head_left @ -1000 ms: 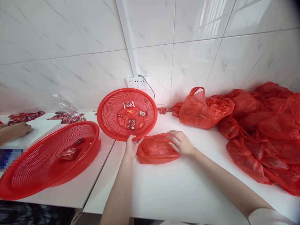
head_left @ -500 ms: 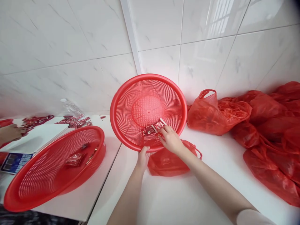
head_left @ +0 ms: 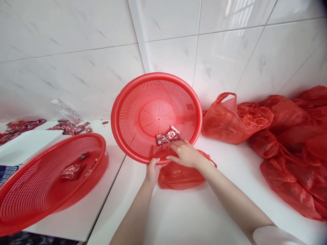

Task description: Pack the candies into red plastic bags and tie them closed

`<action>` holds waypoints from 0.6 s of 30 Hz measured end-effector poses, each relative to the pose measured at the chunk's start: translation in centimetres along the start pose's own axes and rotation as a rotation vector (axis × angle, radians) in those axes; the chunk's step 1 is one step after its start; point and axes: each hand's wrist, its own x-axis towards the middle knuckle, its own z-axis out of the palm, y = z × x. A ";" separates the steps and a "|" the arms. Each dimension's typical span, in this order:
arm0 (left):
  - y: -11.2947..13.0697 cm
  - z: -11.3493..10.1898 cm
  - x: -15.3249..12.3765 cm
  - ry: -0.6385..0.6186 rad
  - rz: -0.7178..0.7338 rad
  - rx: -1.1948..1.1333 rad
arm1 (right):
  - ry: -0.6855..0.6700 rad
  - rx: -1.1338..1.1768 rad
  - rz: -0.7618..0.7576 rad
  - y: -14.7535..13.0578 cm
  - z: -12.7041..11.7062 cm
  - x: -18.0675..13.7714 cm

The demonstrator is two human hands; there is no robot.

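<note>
A round red perforated basket (head_left: 143,109) is tilted steeply up toward me over the white table (head_left: 184,214). My left hand (head_left: 152,171) grips its lower rim from beneath. My right hand (head_left: 184,153) reaches into the basket's low side, fingers curled over several small red packets (head_left: 167,136) gathered there. A small red plastic bag (head_left: 178,175) lies on the table just under both hands, its mouth toward the basket.
A second, larger red basket (head_left: 38,190) with a few packets sits on the left table. More red packets (head_left: 68,126) and a clear bottle (head_left: 65,110) lie by the tiled wall. A heap of red plastic bags (head_left: 281,136) fills the right side.
The basket went from leaning lightly to tipped steeply up, so the packets slid to its low edge. My right hand left the small bag and moved into the basket onto the packets.
</note>
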 end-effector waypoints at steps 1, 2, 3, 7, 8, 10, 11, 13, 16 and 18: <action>0.1 0.0 0.0 -0.013 -0.004 0.012 | -0.008 0.014 -0.008 0.0 -0.2 0.0; 0.2 0.0 0.0 -0.030 -0.006 0.026 | -0.018 0.031 -0.020 0.0 -0.4 -0.1; 0.3 0.1 0.0 -0.047 -0.006 0.039 | -0.029 0.050 -0.035 0.0 -0.6 -0.1; 0.6 0.0 0.1 -0.057 -0.012 0.045 | -0.042 0.104 -0.045 0.4 -1.2 -0.3; 0.6 0.0 0.2 -0.048 -0.013 0.034 | -0.037 0.117 -0.034 0.5 -1.3 -0.3; 0.5 -0.2 0.3 -0.033 -0.011 0.010 | -0.027 0.160 -0.018 0.8 -1.7 -0.3; 0.5 -0.3 0.4 -0.027 -0.010 0.002 | -0.023 0.187 -0.017 0.8 -1.8 -0.4; 0.4 -0.4 0.6 -0.020 -0.009 0.009 | -0.005 0.239 -0.016 1.0 -2.2 -0.5; 0.4 -0.4 0.6 -0.025 -0.005 0.050 | 0.026 0.293 -0.011 1.3 -3.0 -0.7; 0.3 -0.3 0.6 -0.023 -0.004 0.062 | 0.026 0.327 -0.022 1.4 -3.7 -1.1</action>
